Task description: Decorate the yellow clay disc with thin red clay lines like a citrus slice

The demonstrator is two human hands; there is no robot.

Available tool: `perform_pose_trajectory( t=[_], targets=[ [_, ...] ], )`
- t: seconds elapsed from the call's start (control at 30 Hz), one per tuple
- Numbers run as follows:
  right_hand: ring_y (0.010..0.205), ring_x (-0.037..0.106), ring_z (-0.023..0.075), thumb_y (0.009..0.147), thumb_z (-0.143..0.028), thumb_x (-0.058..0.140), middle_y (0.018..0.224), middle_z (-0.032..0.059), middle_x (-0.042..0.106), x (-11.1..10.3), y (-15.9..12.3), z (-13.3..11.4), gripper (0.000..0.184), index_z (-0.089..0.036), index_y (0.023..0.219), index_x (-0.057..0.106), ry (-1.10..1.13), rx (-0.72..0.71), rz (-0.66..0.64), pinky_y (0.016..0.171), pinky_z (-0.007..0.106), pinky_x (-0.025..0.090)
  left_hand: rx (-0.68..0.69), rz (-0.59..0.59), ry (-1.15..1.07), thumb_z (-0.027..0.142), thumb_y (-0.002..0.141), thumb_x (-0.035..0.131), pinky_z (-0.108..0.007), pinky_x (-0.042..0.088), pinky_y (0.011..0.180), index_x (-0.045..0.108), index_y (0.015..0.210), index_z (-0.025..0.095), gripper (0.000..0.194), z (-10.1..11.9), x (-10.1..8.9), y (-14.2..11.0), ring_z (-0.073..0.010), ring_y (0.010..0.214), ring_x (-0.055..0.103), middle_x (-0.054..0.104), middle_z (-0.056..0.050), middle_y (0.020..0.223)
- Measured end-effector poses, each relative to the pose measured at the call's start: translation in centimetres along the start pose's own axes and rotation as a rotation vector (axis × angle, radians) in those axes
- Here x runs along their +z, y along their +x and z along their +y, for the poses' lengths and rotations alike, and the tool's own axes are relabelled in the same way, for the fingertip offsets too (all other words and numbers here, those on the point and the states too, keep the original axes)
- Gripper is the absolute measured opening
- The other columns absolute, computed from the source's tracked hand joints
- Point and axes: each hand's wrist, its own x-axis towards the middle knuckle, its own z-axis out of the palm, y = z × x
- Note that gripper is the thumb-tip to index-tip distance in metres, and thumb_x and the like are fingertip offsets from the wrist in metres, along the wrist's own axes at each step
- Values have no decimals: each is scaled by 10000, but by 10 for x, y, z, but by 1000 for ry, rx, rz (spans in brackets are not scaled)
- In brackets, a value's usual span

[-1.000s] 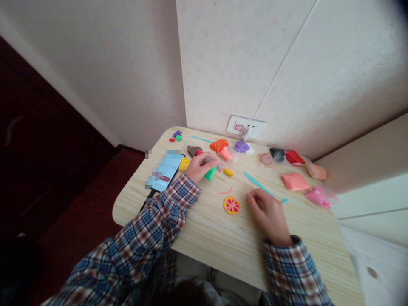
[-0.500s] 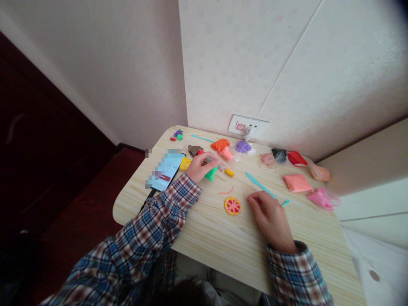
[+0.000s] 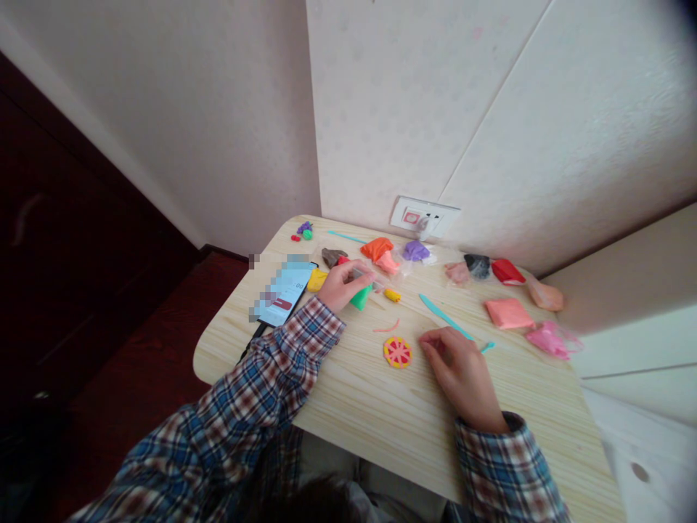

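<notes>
Clay disc (image 3: 397, 352) between left hand (image 3: 340, 285) at green packet (image 3: 361, 297) and curled right hand (image 3: 462, 374); both grasps unclear.

Pale walls (image 3: 392, 109) meet a dark reddish floor (image 3: 163, 327).

The head camera looks from above the wearer's lap (image 3: 321, 454) at 6 o'clock, facing forward and steeply down over the wood-grain table (image 3: 337, 385). It sits fairly near: the left plaid sleeve (image 3: 218, 414) enters from 8 o'clock, the right plaid sleeve (image 3: 506, 465) between 4 and 5. The wide view reaches the pale wall (image 3: 403, 94) at 12, the dark red door (image 3: 70, 196) at 9 and the white cabinet (image 3: 637, 341) between 3 and 4.
</notes>
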Motion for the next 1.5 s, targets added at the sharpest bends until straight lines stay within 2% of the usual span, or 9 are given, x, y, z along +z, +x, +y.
perform_pose_trajectory(
  t=[0.2, 0.53, 0.73, 0.9, 1.03, 1.23, 1.37, 1.5],
  targets=[
    [784, 563, 207, 883, -338, 457, 809, 58, 643, -1, 0, 2, 229, -199, 798, 618, 11, -8, 18, 736, 362, 398, 15, -4, 20, 430, 728, 673, -208, 476, 571, 598, 731, 140, 299, 2, 0, -1, -107, 596, 607, 651, -8, 643],
    [671, 534, 185, 855, -379, 499, 731, 40, 610, -1, 0, 1, 223, -199, 774, 603, 13, 6, 27, 657, 337, 395, -1, 9, 13, 438, 717, 682, -212, 470, 574, 586, 726, 143, 311, 1, 0, 0, -108, 592, 607, 631, 7, 616],
    [748, 566, 205, 876, -394, 459, 778, 53, 642, -1, 0, 2, 272, -203, 754, 609, 12, -23, 30, 708, 357, 404, -10, 30, 2, 443, 696, 698, -209, 462, 557, 573, 716, 147, 322, -1, 1, 0, -101, 563, 596, 619, 17, 600],
    [699, 548, 195, 857, -395, 499, 744, 37, 630, -1, 0, 3, 244, -203, 764, 615, -3, -7, 17, 680, 351, 392, -10, 19, 12, 432, 707, 692, -213, 468, 578, 581, 717, 145, 309, 0, 0, 0, -105, 581, 605, 626, 12, 601],
    [786, 569, 204, 874, -367, 475, 821, 47, 655, -1, 0, 2, 242, -208, 796, 640, 26, -10, 16, 744, 362, 396, 3, 25, 24, 433, 708, 692, -214, 472, 597, 586, 722, 144, 308, 0, 0, 0, -106, 594, 608, 634, 10, 613],
    [678, 526, 187, 844, -386, 510, 726, 37, 609, -4, 0, 0, 237, -198, 745, 616, 29, 9, 89, 671, 348, 386, 9, 11, 20, 446, 711, 687, -220, 469, 603, 586, 733, 139, 324, 0, 0, 0, -102, 586, 596, 638, 8, 626],
    [703, 546, 190, 853, -377, 489, 756, 46, 621, -6, -1, -1, 239, -197, 784, 630, 66, 33, 127, 691, 345, 402, 11, 11, 15, 456, 704, 692, -225, 469, 607, 582, 721, 141, 334, 0, 0, 1, -106, 590, 595, 629, 11, 618],
    [698, 551, 186, 863, -384, 470, 728, 40, 621, -7, -1, -1, 279, -199, 710, 611, 74, 56, 152, 689, 336, 399, 8, 10, 18, 471, 696, 693, -225, 470, 600, 578, 710, 144, 347, 0, 0, 1, -115, 602, 603, 622, 14, 611]
  ],
)
